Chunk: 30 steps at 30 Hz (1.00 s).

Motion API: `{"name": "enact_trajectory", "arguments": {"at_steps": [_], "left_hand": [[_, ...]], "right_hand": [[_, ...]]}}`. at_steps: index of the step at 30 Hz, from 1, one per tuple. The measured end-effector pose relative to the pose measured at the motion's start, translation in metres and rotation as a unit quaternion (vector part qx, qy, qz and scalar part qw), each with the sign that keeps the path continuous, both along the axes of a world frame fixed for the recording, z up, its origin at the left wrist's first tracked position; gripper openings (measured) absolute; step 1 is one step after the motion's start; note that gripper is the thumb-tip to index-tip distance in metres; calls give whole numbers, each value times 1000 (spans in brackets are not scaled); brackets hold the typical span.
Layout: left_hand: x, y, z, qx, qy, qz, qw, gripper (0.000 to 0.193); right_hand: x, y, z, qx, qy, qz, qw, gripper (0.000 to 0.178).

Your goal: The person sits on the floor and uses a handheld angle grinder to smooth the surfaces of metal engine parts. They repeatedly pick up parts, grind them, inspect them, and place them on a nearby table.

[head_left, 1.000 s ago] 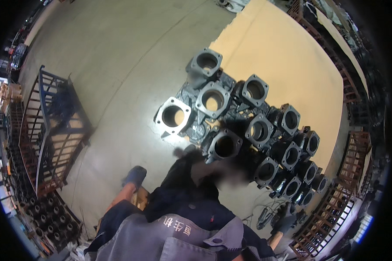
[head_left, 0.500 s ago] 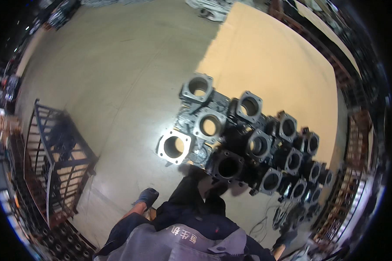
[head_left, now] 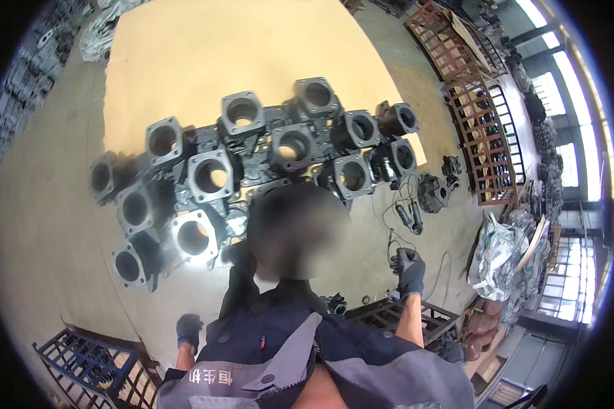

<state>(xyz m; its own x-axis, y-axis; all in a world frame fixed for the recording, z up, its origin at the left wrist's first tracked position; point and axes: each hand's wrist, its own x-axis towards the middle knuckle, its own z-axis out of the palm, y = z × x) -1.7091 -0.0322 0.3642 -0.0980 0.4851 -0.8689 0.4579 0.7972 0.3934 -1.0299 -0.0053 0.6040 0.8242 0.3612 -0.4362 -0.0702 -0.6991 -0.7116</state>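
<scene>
My left hand (head_left: 189, 330), in a dark glove, hangs low beside my left leg; its fingers look loosely apart, with nothing visible in them. My right hand (head_left: 408, 270), also gloved, is raised over the floor at the right with curled fingers. A thin cable (head_left: 391, 235) runs close by these fingertips; whether they grip it, I cannot tell. Beyond that hand lie dark elongated corded tools (head_left: 410, 217). Several grey metal castings (head_left: 211, 193) with square flanges and round bores stand in rows before me. A smeared dark round patch hides part of the nearest row.
A tan sheet (head_left: 252, 41) lies on the floor behind the castings. To the right stand rusty metal racks (head_left: 481, 146) and white wrapping (head_left: 496, 255). A blue-black barred crate (head_left: 92, 365) is at the lower left. Another dark frame (head_left: 416, 313) stands near my right forearm.
The view has swung right, so the castings appear further left. My right hand has risen from the lower edge into fuller view. My left hand now appears lower.
</scene>
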Motion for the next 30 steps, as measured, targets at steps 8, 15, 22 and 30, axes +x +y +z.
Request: {"name": "enact_trajectory", "arguments": {"at_steps": [8,15,22,30], "left_hand": [[72,-17,30,201,168,-534,803,15],[161,-40,42,127,161,-454,867,15],[202,-53,70,155,205,-494,831,16],[210,-80,97,72,152,-177,970,32]], "right_hand": [[62,-47,-29,-13,33,20,999,27],[129,-116,-34,2,74,-47,996,23],[154,-130,-60,21,77,-17,997,23],[162,-128,-99,3,113,36,993,20]]}}
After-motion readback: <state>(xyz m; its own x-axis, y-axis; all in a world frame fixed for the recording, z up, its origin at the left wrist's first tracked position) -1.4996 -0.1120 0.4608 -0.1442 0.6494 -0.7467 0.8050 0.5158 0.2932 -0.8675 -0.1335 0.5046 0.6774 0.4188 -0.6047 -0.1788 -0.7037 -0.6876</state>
